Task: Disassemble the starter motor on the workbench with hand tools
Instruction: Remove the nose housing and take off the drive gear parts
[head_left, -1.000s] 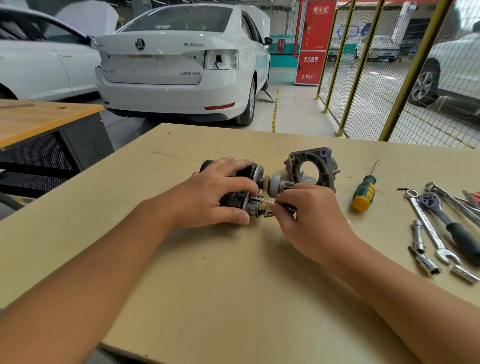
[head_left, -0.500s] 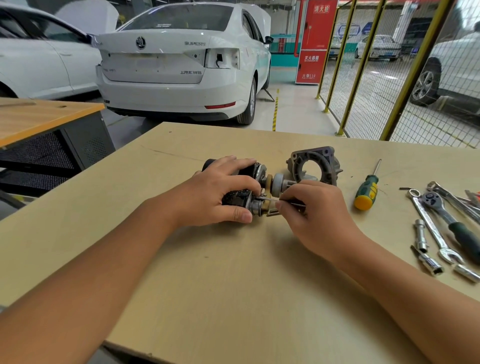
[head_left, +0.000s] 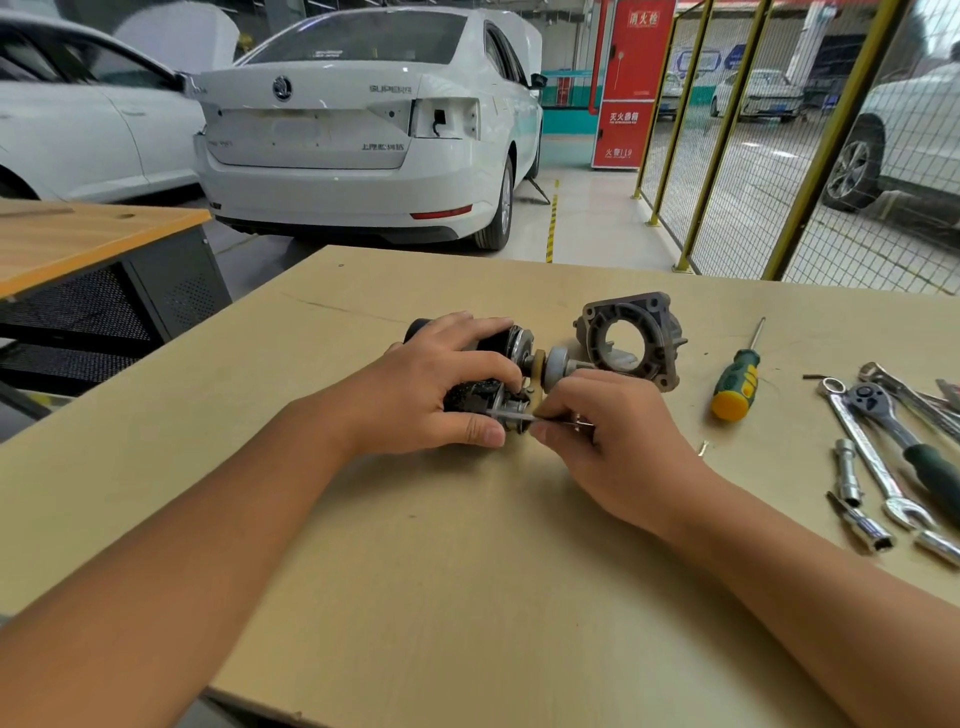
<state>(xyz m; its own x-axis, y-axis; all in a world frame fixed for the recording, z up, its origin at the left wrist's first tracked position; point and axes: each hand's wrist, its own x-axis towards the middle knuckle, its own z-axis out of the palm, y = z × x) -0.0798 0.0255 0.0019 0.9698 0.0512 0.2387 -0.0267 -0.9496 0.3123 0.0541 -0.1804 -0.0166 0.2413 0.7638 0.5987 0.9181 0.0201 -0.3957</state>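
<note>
We see the starter motor (head_left: 485, 374) lying on its side near the middle of the worktop (head_left: 467, 571), its shaft end pointing right. The left hand (head_left: 441, 395) is clamped over the black body, thumb below and fingers on top. The right hand (head_left: 597, 441) pinches a thin metal pin (head_left: 511, 414) at the motor's lower end — fingers closed on it. Just behind the right hand stands the grey end housing (head_left: 631, 338), detached. Further right lie a green-and-yellow screwdriver (head_left: 735, 382), a ratchet (head_left: 906, 431), a combination wrench (head_left: 867, 452) and sockets (head_left: 860, 527) — all apart from the hands.
</note>
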